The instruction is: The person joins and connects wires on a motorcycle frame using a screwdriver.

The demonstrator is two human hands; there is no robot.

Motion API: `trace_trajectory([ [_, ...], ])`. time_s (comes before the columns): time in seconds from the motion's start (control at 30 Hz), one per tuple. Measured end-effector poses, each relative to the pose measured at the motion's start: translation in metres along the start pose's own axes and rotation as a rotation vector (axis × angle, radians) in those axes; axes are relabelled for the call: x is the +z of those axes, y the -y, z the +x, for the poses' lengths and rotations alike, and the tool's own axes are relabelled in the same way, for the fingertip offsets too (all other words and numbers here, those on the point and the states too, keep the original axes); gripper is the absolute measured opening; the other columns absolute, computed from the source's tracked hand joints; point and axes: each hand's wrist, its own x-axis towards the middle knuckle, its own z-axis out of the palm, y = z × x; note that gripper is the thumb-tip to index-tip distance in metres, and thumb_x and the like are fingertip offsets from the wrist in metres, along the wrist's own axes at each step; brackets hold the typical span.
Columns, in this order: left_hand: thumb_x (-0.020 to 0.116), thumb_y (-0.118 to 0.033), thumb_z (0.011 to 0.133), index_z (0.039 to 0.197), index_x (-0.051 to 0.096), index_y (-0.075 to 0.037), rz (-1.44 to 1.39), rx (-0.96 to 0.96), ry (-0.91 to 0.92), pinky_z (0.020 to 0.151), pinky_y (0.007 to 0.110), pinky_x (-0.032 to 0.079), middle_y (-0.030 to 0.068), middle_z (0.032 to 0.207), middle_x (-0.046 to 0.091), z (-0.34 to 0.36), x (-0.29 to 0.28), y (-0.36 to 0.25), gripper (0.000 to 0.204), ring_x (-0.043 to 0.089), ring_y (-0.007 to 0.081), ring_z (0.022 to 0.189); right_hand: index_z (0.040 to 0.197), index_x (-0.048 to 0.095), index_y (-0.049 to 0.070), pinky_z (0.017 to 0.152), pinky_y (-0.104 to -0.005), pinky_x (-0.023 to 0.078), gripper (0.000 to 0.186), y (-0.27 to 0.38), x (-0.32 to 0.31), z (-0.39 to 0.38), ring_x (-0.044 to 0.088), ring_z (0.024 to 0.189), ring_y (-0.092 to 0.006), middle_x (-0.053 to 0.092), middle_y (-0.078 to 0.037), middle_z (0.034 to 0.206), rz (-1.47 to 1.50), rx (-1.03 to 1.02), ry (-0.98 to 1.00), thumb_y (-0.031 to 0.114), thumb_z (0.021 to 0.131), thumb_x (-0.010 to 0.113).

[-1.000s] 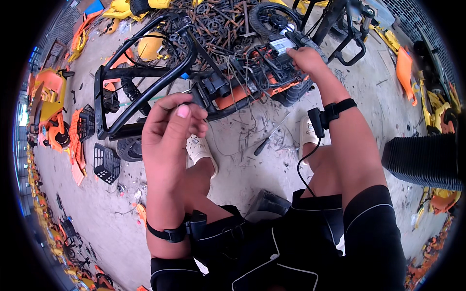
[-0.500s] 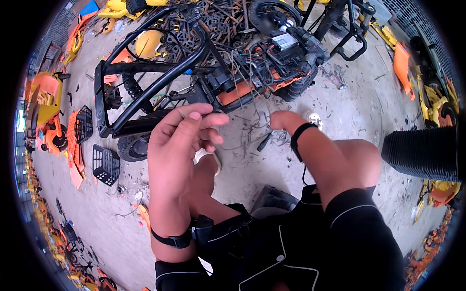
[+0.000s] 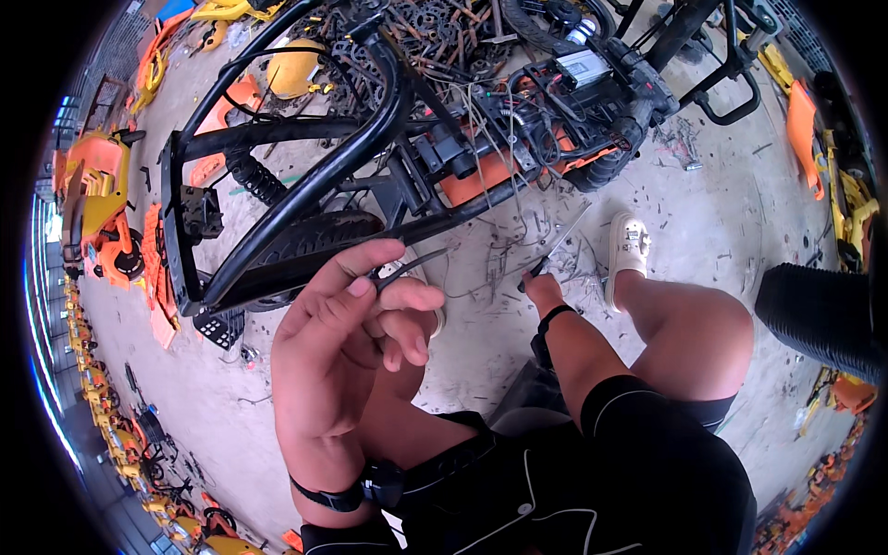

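Note:
My left hand (image 3: 338, 324) is raised in front of the frame, palm partly up. Thumb and index finger pinch a thin, dark, curved strip (image 3: 412, 266), possibly a piece of cable; its exact kind does not show. Lower down and to the right, my right hand (image 3: 543, 289) is closed around the black handle of a screwdriver (image 3: 561, 240). Its long metal shaft points up and to the right, over the littered floor. Beyond both hands stands a stripped vehicle frame (image 3: 305, 176) of black tubes, with bundled wires (image 3: 486, 120) hanging from its orange middle part.
A heap of rusty metal parts (image 3: 435, 46) and a yellow rounded piece (image 3: 294, 69) lie behind the frame. Orange and yellow body panels (image 3: 92, 185) stand at left. A ribbed black stack (image 3: 814, 319) is at right. Metal scraps (image 3: 683, 143) lie on the concrete.
The screwdriver, its handle earlier below my right hand near the floor, is now in that hand with the shaft pointing away. My left hand has shifted slightly lower, and the view has moved.

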Motion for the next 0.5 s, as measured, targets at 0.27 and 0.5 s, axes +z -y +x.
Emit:
trace_trajectory([
  [0.27,0.044,-0.012,0.094,0.119,0.057,0.007,-0.217,0.087,0.046,0.061,0.03,0.048,0.021,0.088,0.067,0.014,0.005,0.004,0.034,0.059,0.0229,0.067,0.098,0.069,-0.004,0.078,-0.0423,0.056,0.052,-0.021,0.029,0.053,0.069,0.09,-0.0339,0.069,-0.025,0.097,-0.031,-0.053,0.03,0.046,0.084,0.06],
  [0.5,0.049,-0.026,0.1,0.108,0.064,0.006,-0.007,0.093,0.011,0.062,0.027,0.046,0.0152,0.089,0.07,0.011,0.015,0.002,0.036,0.061,0.0179,0.068,0.094,0.067,-0.009,0.059,-0.0469,0.059,0.038,-0.011,-0.004,0.009,0.07,0.078,-0.0353,0.066,-0.023,0.092,0.689,0.124,0.126,0.025,0.078,0.062],
])
